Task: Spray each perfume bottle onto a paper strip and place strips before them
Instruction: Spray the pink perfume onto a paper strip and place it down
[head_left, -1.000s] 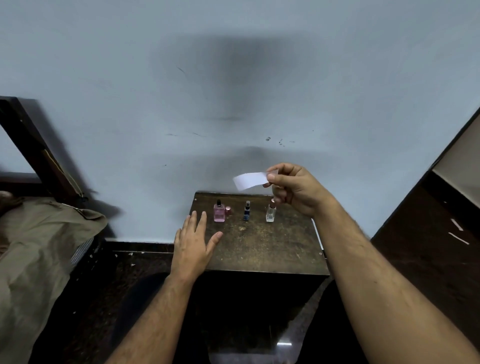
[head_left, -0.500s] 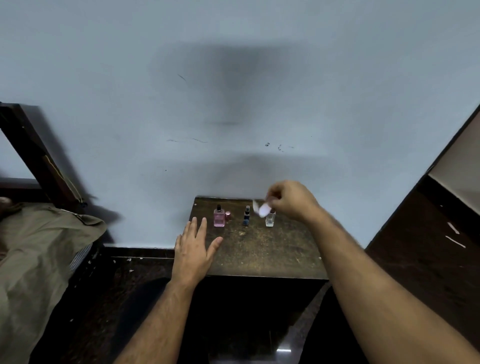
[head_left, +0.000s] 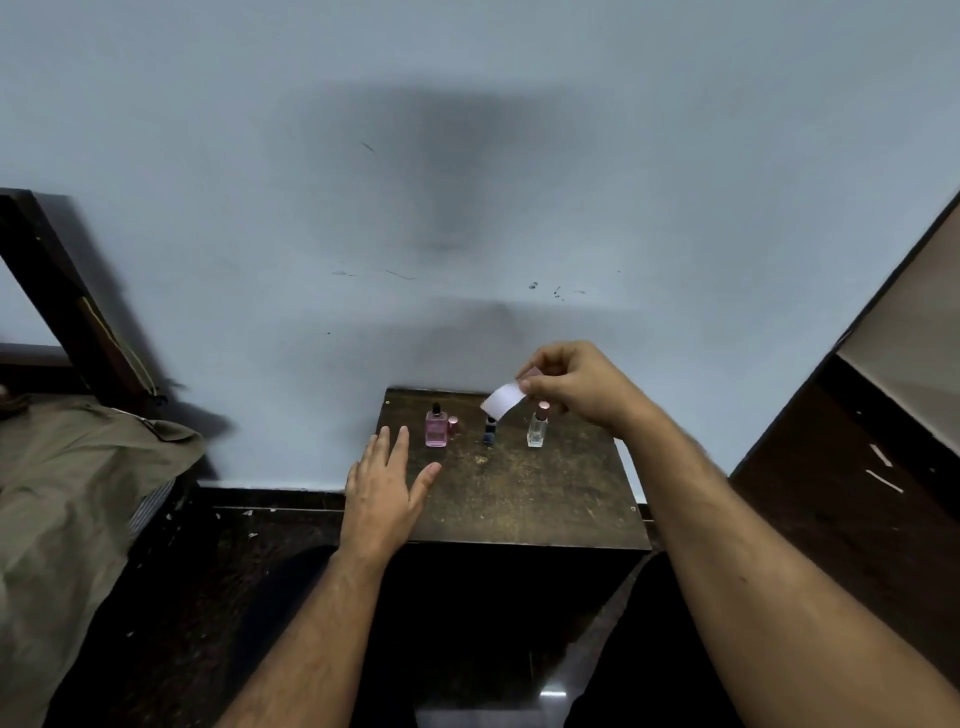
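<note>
Right now my right hand (head_left: 576, 387) pinches the strip (head_left: 503, 399) above the dark bottle (head_left: 489, 430); my left hand (head_left: 384, 491) lies flat, fingers spread, on the table (head_left: 519, 499) near the pink bottle (head_left: 436, 426).

The place looks like a plain room in a home, likely a bedroom. A pale blue painted wall (head_left: 467, 182), scuffed and marked in spots, fills the far side. Against it stands a small dark wooden table (head_left: 519, 499) with a worn, scratched top, more like a bedside stand than a work bench. At the left, an olive-brown cloth (head_left: 67, 493) is draped over what seems to be a bed, with a dark wooden frame (head_left: 62, 291) slanting up behind it. At the right stands dark wooden furniture (head_left: 857, 493) with a lighter panel. The floor is dark and speckled.
</note>
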